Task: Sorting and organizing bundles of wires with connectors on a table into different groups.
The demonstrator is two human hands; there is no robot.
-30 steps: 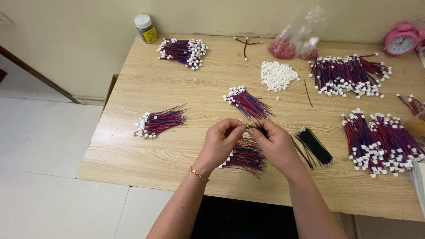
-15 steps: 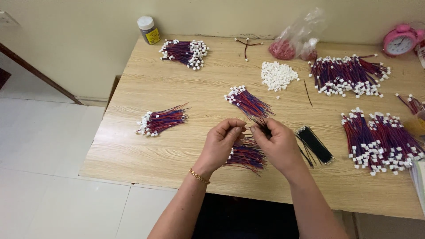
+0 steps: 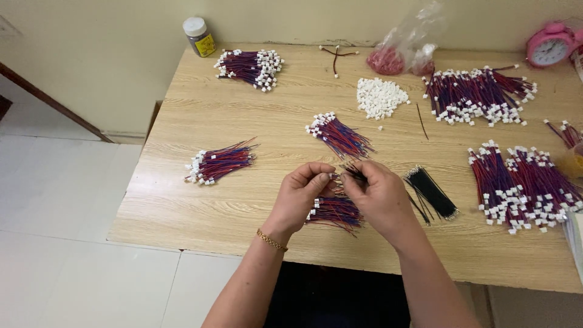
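My left hand (image 3: 302, 193) and my right hand (image 3: 378, 197) meet over the front middle of the wooden table (image 3: 243, 206). Together they pinch a small bundle of thin red, blue and black wires (image 3: 351, 172) between the fingertips. Just under the hands lies a bundle of red and blue wires with white connectors (image 3: 333, 211). A bundle of black wires (image 3: 431, 192) lies right of my right hand.
More wire bundles lie at the left (image 3: 217, 163), far left (image 3: 249, 65), centre (image 3: 339, 135) and right (image 3: 525, 185) (image 3: 477, 94). A heap of white connectors (image 3: 379, 96), a plastic bag (image 3: 407, 51), a small jar (image 3: 198, 35) and a pink alarm clock (image 3: 549, 45) stand at the back.
The hands have stayed over the same spot, with the fingers working the wires slightly. The black wire ends now stick out more from between the fingertips.
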